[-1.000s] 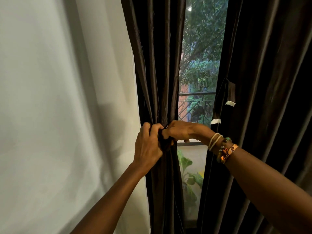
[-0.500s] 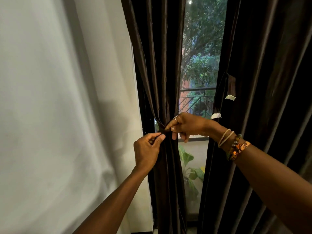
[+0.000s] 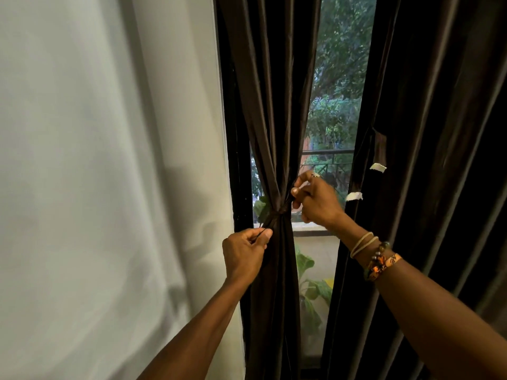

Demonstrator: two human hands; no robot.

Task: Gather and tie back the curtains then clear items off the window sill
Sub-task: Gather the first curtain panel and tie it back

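White surface [image 3: 96, 160] fills the left side, whether wall or sheer cloth I cannot tell; just right of it the left hand [image 3: 242, 256] sits below and left of the knot, thumb and forefinger pinching one thin end of the tie [image 3: 275, 213] and the other fingers curled in; the left curtain [image 3: 274, 105] hangs at the window's left edge, a dark brown, faintly glossy cloth whose long folds draw into a narrow waist where the tie circles it, then spread again below; the right hand [image 3: 317, 200] is up and to the right of that waist, fingertips nipping the other end, with bracelets [image 3: 375, 256] on its wrist; the step looks to be cinching the knot, so the two ends want pulling apart evenly along one line, firm enough to seat the knot but not so hard that the slippery folds slide out, and the bundle should be checked for stray pleats before letting go; beyond the hand the window [image 3: 337, 78] shows trees and a railing, with leaves [image 3: 310, 286] lower down; the right curtain [image 3: 428, 133] hangs loose and untied at the far right, with two white tags [image 3: 378, 167] near its inner edge; no sill items show from here.
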